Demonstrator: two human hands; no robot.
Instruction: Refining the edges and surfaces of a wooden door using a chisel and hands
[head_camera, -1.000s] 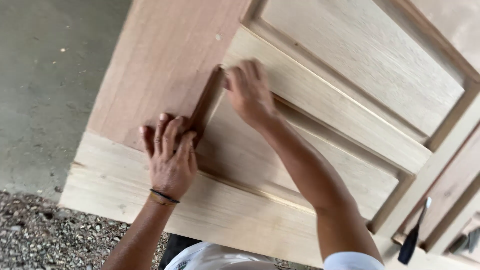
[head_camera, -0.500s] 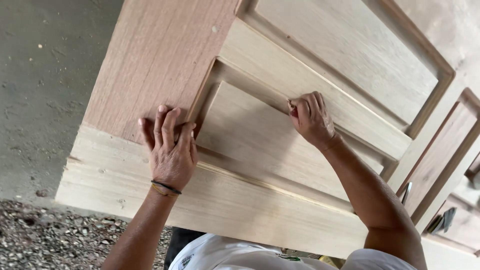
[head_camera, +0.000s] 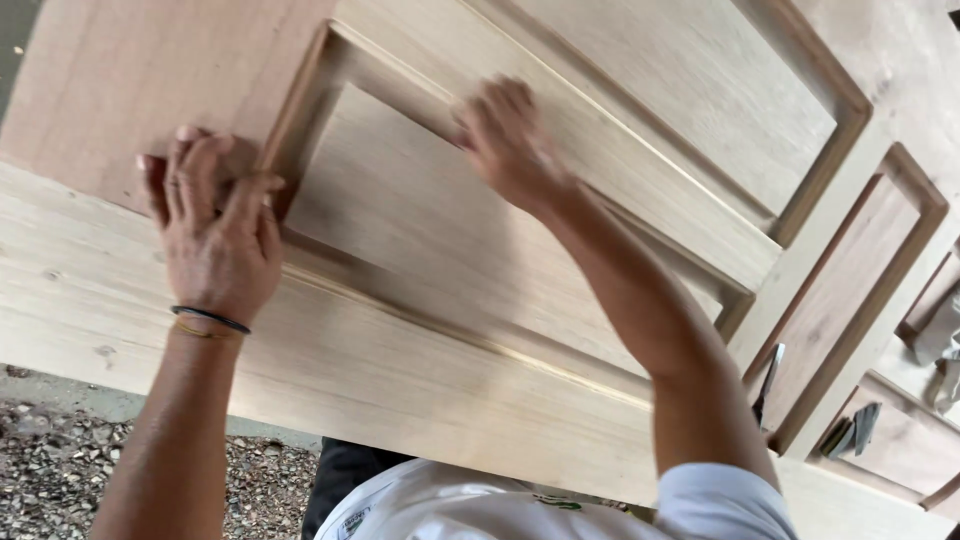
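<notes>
Wooden panelled door (head_camera: 420, 330) lying flat across the view, its near long edge overhanging gravel ground (head_camera: 60, 450). Left hand (head_camera: 215, 235) rests flat, fingers together and empty, at the corner of the recessed panel's moulding (head_camera: 300, 110). Right hand (head_camera: 510, 140), blurred, fingers loosely curled, presses the panel's upper moulded edge; the panel face between the hands lies unobstructed.

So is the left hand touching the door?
Touching: the head view shows the left hand pressed flat on the door, fingers at the panel's corner.
</notes>
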